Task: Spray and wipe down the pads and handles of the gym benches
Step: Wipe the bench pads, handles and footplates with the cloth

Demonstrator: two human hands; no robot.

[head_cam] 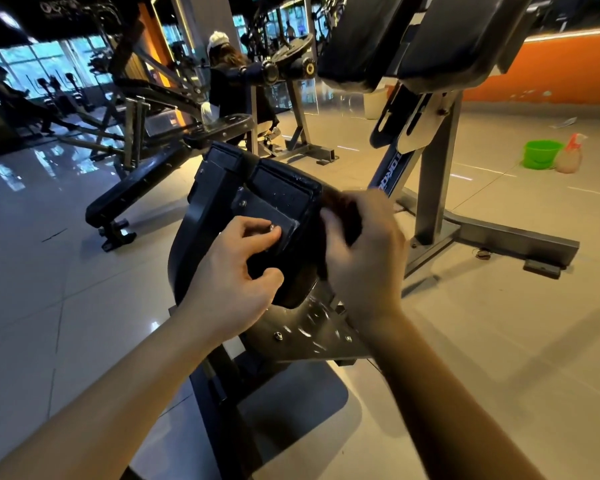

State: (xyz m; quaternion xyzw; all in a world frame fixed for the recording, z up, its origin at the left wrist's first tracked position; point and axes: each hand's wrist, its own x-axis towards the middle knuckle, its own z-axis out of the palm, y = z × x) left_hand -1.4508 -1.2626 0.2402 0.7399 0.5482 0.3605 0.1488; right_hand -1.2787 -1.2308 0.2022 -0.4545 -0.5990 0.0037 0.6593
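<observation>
A black padded footplate (pixel 284 192) of a gym machine stands tilted in front of me, seen from its back, with a metal bracket bolted on. My left hand (pixel 234 268) grips its lower back edge, fingers curled round the pad and bracket. My right hand (pixel 364 251), blurred by motion, holds a dark brown cloth (pixel 342 206) against the pad's right edge. Two large black pads (pixel 440 32) of the same machine hang above at the top right. A spray bottle (pixel 570 154) with a red trigger stands on the floor far right.
A green bucket (pixel 541 153) sits beside the spray bottle. The machine's grey steel frame (pixel 437 188) and base run right. A black flat bench (pixel 142 192) lies to the left. A person (pixel 229 84) sits at another machine behind; another person is far left by the windows.
</observation>
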